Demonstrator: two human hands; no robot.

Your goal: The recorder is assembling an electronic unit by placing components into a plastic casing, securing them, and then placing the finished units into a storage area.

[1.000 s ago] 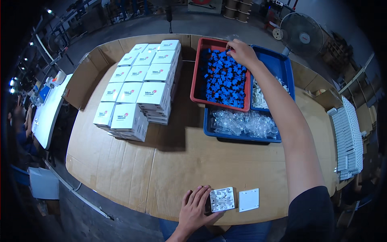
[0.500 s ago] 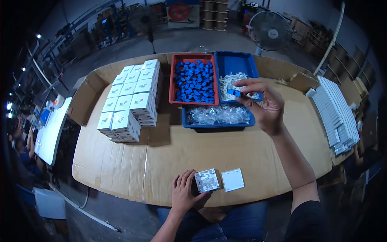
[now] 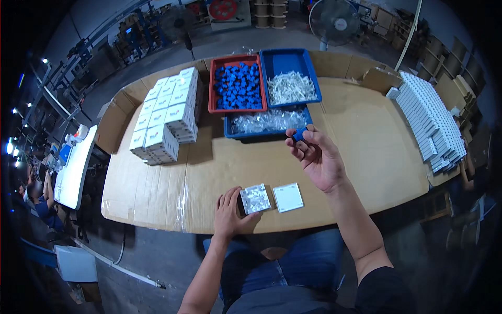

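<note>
Small blue part (image 3: pixel 299 135) pinched between thumb and fingertips of right hand (image 3: pixel 316 158), raised above the worktop (image 3: pixel 366 136) just in front of the trays. Right hand clamped on the blue part, palm turned up, other fingers loosely curled.

Grey square piece (image 3: pixel 255 199) flat on the worktop near its front edge, steadied by left hand (image 3: pixel 230 212); fingers spread and resting against its left side and lower edge, thumb at its lower corner, not closed around it. White square plate (image 3: pixel 288 197) just beside the grey square piece on its right, flat, not touched by either hand.

Beyond the right hand, long blue tray (image 3: pixel 236 135) with clear plastic bags (image 3: pixel 266 120) inside. Behind it, side by side and touching: red tray (image 3: pixel 212 89) filled with blue parts (image 3: pixel 238 86) on the left, second blue tray (image 3: pixel 290 57) with a heap of white parts (image 3: pixel 290 87) on the right.

To the left, well apart from both hands, stack of white boxes (image 3: pixel 166 118) in rows, several layers high. Far right edge of the worktop, long rows of white pieces (image 3: pixel 431 123) on edge. Worktop covered in brown cardboard. Standing fan (image 3: pixel 334 18) on the floor beyond the worktop.
</note>
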